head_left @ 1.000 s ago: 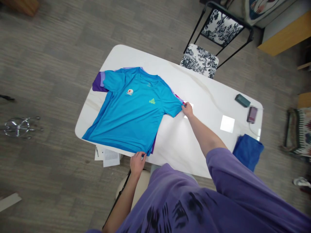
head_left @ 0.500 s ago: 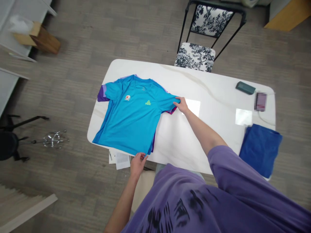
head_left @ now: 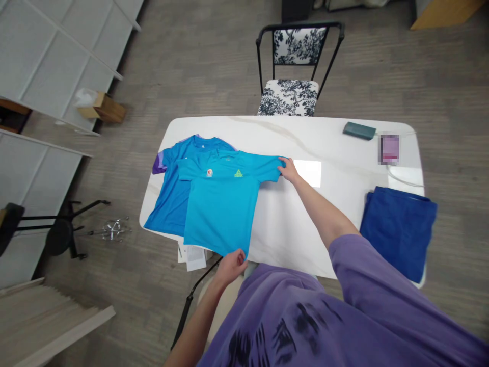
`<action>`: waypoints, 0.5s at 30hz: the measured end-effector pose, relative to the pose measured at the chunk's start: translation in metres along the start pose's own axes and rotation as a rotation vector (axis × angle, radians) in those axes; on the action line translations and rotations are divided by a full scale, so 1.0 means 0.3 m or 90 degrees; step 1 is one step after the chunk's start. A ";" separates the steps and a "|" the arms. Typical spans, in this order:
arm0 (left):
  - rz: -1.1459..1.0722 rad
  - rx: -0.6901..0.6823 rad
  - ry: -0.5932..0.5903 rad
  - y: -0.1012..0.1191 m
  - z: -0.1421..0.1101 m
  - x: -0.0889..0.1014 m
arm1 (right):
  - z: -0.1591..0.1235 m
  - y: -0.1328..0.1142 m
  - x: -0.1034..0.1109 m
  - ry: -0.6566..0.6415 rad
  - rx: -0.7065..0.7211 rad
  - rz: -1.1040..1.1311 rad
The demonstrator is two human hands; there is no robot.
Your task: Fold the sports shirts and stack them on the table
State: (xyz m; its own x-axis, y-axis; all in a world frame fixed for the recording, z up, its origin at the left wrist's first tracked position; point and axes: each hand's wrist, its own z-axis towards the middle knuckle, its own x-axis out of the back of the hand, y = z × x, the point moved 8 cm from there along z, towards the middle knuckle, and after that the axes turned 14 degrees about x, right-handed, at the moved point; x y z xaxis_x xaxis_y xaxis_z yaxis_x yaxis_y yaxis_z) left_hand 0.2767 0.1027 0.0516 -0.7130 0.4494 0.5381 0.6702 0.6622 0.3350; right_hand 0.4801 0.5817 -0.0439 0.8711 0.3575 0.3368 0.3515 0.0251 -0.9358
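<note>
A light blue T-shirt (head_left: pixel 221 209) with a round badge and a green logo lies spread, front up, over a stack of shirts. My right hand (head_left: pixel 289 169) pinches the end of its sleeve at the right. At the table's near edge, my left hand (head_left: pixel 232 266) is closed on the bottom hem corner, which hangs slightly over the edge. Beneath and to the left shows a darker blue T-shirt (head_left: pixel 168 196), and a purple sleeve (head_left: pixel 158 164) sticks out from under that one.
The white table (head_left: pixel 298 219) also bears folded dark blue cloth (head_left: pixel 399 229), a dark green case (head_left: pixel 359 131) and a blurred-out pinkish item (head_left: pixel 389 149) with a cable. A patterned chair (head_left: pixel 289 97) stands at the far side. Papers (head_left: pixel 196 258) show below the near edge.
The light blue T-shirt has shifted right and toward me on the stack, with both hands still on it, uncovering the darker blue T-shirt. The camera view has turned a little.
</note>
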 end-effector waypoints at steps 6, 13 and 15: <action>0.058 -0.093 -0.219 0.523 0.106 -0.552 | -0.209 0.368 0.629 0.050 -0.071 -0.085; 0.069 -0.185 -0.309 0.975 0.201 -0.975 | -0.462 0.593 1.222 0.125 -0.081 -0.419; 0.042 -0.223 -0.209 1.049 0.278 -0.893 | -0.520 0.558 1.251 0.156 -0.042 -0.495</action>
State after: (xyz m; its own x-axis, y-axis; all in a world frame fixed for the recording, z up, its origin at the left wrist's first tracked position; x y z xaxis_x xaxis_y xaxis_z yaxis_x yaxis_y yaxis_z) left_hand 0.6615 0.2406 -0.0517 -0.6561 0.6865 0.3133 0.7050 0.4095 0.5791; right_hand 0.9192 0.5743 -0.0579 0.4182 0.0467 0.9072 0.8986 0.1248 -0.4206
